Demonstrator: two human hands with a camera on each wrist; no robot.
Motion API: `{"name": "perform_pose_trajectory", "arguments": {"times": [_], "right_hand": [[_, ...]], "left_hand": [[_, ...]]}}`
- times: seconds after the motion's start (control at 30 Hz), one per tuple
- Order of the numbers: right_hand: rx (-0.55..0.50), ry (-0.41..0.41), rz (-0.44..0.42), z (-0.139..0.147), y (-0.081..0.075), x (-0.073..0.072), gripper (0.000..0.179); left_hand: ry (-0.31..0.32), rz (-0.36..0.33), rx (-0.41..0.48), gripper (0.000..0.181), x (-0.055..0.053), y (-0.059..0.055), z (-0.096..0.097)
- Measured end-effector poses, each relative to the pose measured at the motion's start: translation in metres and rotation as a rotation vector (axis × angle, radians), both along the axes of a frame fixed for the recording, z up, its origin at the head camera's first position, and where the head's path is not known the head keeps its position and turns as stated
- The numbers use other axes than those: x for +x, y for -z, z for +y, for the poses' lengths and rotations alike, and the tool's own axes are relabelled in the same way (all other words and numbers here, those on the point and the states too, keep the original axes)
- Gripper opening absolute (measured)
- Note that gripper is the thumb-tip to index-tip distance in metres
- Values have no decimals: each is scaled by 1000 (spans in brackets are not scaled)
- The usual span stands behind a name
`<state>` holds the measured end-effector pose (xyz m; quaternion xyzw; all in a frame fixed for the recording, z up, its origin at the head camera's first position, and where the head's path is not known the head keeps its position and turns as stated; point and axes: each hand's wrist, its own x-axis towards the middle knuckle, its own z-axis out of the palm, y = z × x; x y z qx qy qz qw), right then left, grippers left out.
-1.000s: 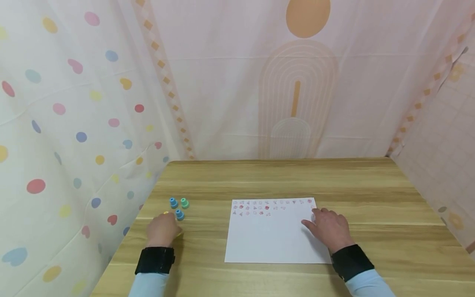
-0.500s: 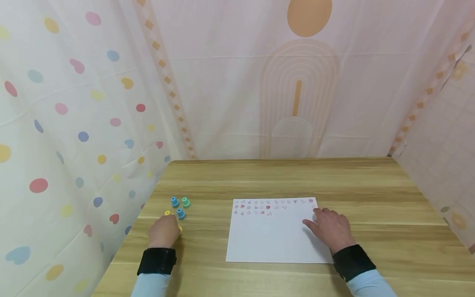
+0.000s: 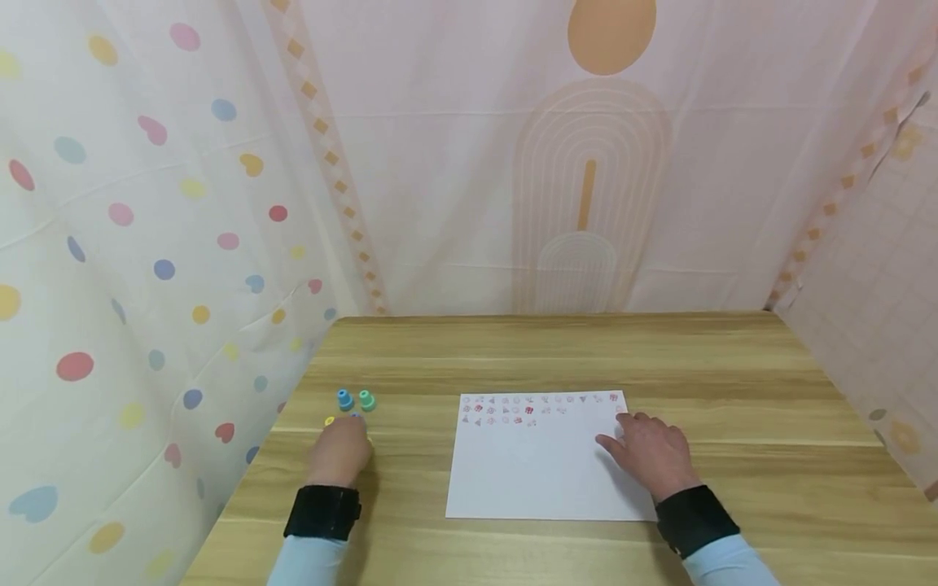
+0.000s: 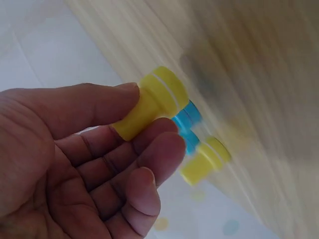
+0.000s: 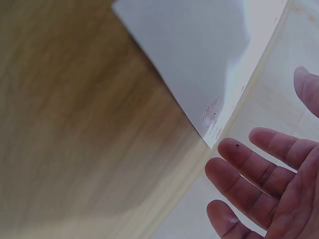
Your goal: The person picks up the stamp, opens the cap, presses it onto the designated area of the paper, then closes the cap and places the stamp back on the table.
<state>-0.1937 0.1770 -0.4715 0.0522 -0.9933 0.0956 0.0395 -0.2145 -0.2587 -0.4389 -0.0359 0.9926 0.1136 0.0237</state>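
Yellow bell-shaped plastic piece with a thin white band [image 4: 149,102] sits pinched between the thumb and curled fingers of the left hand [image 3: 339,452], over the left part of the wood-grain surface [image 3: 557,350]. From the head view it is nearly hidden behind the hand, and whether it touches the surface cannot be told. Just beyond it, the left wrist view shows a bright blue plastic piece [image 4: 186,139] and, beside that, a second yellow piece with a white band [image 4: 204,162]. Farther off, another blue plastic piece [image 3: 344,400] and a light green plastic piece [image 3: 367,400] stand upright, near each other.

Well to the right lies a white rectangular sheet of paper [image 3: 538,472], small red printed marks [image 3: 529,410] lined up in three rows along its far side. The right hand [image 3: 648,452] is at the paper's right edge, its fingers extended and spread, holding nothing; whether they touch the paper is unclear. Black bands [image 3: 322,511] wrap both wrists, above light blue sleeves [image 3: 308,563].
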Motion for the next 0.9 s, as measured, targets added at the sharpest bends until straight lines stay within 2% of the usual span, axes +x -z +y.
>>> {"name": "perform_pose_trajectory", "arguments": {"times": [0.13,0.3,0.43,0.6,0.9], "right_hand": [[-11,-1,9,-1,0,-1,53],[-29,-3,28,-3,2,-2,50],[-68,-10,30,-5,3,-2,48],[-144,-11,19,-7,4,-1,47],[-256,-27,17,-17,2,0,44]], "left_hand": [[30,-22,36,8,-4,-2,15],[69,10,86,13,-8,-4,35],[66,47,103,12,-11,-2,52],[72,56,162,11,-12,-4,75],[174,120,200,12,-13,-5,110]]}}
